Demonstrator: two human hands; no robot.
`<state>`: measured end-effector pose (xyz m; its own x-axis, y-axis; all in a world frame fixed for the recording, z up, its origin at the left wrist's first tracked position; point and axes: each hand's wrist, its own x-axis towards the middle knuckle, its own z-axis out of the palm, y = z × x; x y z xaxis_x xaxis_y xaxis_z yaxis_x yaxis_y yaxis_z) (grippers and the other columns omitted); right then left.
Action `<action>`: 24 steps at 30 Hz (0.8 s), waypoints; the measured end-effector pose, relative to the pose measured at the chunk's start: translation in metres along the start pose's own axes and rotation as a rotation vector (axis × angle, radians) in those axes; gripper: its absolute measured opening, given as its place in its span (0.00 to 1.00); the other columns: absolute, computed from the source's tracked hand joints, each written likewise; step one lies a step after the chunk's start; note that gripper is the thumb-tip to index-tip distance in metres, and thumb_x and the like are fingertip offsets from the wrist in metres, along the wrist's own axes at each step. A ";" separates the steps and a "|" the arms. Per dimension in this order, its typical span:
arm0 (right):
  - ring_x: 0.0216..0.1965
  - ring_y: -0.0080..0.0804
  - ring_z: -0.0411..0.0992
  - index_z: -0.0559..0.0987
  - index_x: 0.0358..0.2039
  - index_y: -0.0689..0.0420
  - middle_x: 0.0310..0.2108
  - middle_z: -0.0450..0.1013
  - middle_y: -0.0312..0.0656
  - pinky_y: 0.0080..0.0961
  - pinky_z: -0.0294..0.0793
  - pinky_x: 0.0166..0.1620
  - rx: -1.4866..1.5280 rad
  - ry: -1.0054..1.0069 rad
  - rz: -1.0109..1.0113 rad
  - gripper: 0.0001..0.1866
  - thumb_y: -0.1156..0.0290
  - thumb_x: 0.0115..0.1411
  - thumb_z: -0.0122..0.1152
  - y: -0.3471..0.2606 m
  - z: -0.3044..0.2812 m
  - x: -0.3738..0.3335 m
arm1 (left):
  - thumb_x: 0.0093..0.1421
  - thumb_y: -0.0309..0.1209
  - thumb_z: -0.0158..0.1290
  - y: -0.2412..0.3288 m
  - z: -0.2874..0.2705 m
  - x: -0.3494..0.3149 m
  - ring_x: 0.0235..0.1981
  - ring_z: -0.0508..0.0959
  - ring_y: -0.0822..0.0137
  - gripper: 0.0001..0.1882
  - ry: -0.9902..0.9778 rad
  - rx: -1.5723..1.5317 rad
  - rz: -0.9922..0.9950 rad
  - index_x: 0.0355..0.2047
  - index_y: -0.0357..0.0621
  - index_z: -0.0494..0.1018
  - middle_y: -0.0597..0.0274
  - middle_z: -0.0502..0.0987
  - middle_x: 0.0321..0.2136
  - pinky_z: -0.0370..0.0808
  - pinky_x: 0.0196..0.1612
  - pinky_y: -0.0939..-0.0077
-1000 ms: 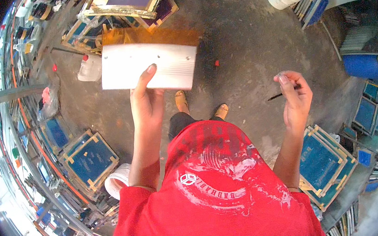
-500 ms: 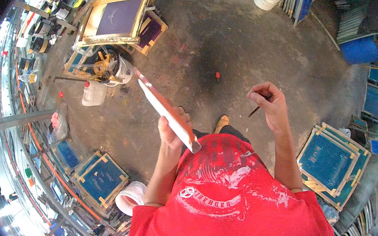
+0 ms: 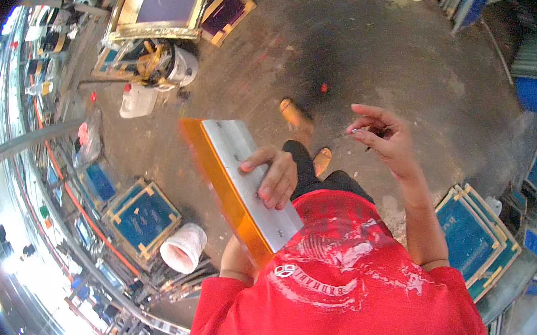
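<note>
A squeegee [image 3: 230,152] with a flat metal holder and an orange blade is tilted in front of my shirt on the left. My left hand [image 3: 274,175] is closed round the holder, its fingers lying over the metal face and the orange edge turned outward. Apart from it, on the right, my right hand [image 3: 390,143] is raised over the floor with thumb and fingers pinched. Between them sits a thin dark stick-like tool [image 3: 382,132], mostly hidden by the fingers.
Framed printing screens [image 3: 145,216] stand at the left, with more screens [image 3: 468,231] at the right. A white bucket [image 3: 184,248] is beside my left arm. Another bucket [image 3: 179,68] and a jug [image 3: 137,101] stand far left. A small red object [image 3: 324,88] lies on the floor.
The squeegee has turned from edge-on to show its broad metal face and orange blade. My right hand has rotated, and the thin tool shows less. My feet have shifted, and the view has moved.
</note>
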<state>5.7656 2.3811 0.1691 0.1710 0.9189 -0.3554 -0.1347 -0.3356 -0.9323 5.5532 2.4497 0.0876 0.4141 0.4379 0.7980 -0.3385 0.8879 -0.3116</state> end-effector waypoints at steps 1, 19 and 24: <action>0.37 0.21 0.75 0.76 0.51 0.55 0.36 0.79 0.38 0.19 0.74 0.42 -0.006 -0.025 0.026 0.21 0.74 0.55 0.65 -0.001 -0.001 0.011 | 0.59 0.38 0.58 0.007 -0.008 0.004 0.45 0.79 0.45 0.20 -0.018 0.002 0.004 0.52 0.55 0.73 0.37 0.74 0.47 0.77 0.49 0.53; 0.33 0.18 0.75 0.73 0.54 0.57 0.33 0.80 0.39 0.15 0.73 0.39 -0.158 -0.188 -0.131 0.27 0.80 0.52 0.67 -0.125 -0.016 0.132 | 0.58 0.43 0.60 0.108 -0.104 0.131 0.48 0.77 0.44 0.27 -0.175 -0.154 -0.137 0.58 0.65 0.68 0.41 0.65 0.58 0.74 0.52 0.50; 0.33 0.18 0.75 0.72 0.54 0.58 0.33 0.80 0.39 0.15 0.72 0.38 -0.157 -0.262 -0.317 0.27 0.81 0.52 0.67 -0.141 -0.036 0.145 | 0.58 0.47 0.57 0.090 -0.105 0.149 0.31 0.83 0.52 0.21 -0.009 0.114 0.040 0.52 0.67 0.74 0.43 0.78 0.37 0.82 0.36 0.64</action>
<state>5.8443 2.5541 0.2467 -0.0761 0.9963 -0.0399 0.0381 -0.0371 -0.9986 5.6730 2.6100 0.1242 0.3910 0.4706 0.7910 -0.4485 0.8479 -0.2827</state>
